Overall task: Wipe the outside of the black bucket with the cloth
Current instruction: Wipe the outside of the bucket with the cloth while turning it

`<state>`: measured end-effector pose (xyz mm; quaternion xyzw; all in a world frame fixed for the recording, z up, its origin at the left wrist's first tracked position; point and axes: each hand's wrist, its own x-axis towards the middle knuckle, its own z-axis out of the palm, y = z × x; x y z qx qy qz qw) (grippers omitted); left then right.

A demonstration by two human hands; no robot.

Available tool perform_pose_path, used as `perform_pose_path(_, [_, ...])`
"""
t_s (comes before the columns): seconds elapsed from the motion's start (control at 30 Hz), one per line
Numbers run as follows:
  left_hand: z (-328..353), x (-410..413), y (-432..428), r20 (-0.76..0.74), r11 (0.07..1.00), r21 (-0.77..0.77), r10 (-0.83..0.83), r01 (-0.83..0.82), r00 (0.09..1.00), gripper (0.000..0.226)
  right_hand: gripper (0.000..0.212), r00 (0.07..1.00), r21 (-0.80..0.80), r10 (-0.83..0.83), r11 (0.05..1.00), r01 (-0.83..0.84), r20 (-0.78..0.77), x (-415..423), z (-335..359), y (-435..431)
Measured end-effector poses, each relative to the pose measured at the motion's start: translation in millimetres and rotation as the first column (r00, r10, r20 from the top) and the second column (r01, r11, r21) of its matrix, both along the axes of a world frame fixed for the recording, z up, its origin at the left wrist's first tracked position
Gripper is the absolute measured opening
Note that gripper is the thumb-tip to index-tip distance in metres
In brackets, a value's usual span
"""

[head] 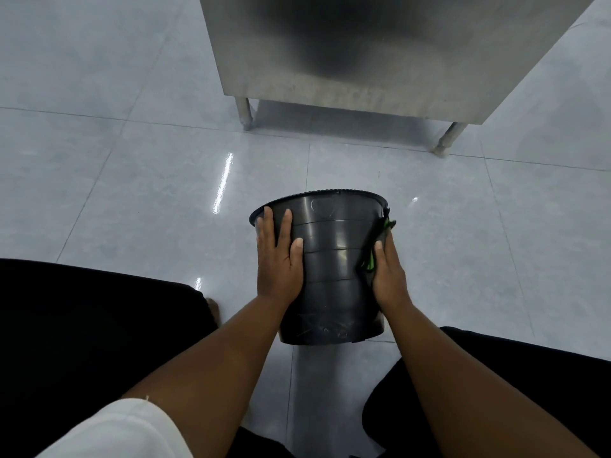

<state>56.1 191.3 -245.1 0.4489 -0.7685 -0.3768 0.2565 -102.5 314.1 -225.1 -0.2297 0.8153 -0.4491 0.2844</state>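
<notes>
The black bucket (330, 259) lies tipped on the tiled floor, its base toward me and its rim pointing away. My left hand (279, 259) rests flat on the bucket's left side, fingers spread toward the rim. My right hand (388, 276) presses a dark cloth with green edging (373, 256) against the bucket's right side. Most of the cloth is hidden under that hand; a green bit also shows near the rim.
A stainless steel cabinet (380, 61) on short legs stands just beyond the bucket. Glossy grey floor tiles (132, 193) spread to the left and right. My knees in black trousers (82, 325) flank the bucket on both sides.
</notes>
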Motion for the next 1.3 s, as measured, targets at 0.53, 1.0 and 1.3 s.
perform_pose_path(0.53, [34,-17,4,0.135,0.992,-0.124,0.032,-0.015,0.990,0.064,0.068,0.749,0.127,0.283,0.957,-0.260,-0.599,59,-3,-1])
perform_pose_path(1.0, [5,9,-21,0.039,0.999,-0.004,-0.049,0.049,0.998,0.071,0.067,0.823,0.175,0.214,0.974,-0.141,-0.527,44,18,-29])
perform_pose_path(1.3, [4,-14,-11,0.117,0.990,-0.097,-0.087,0.098,0.989,0.068,0.055,0.687,0.215,0.354,0.935,-0.284,-0.634,15,20,-47])
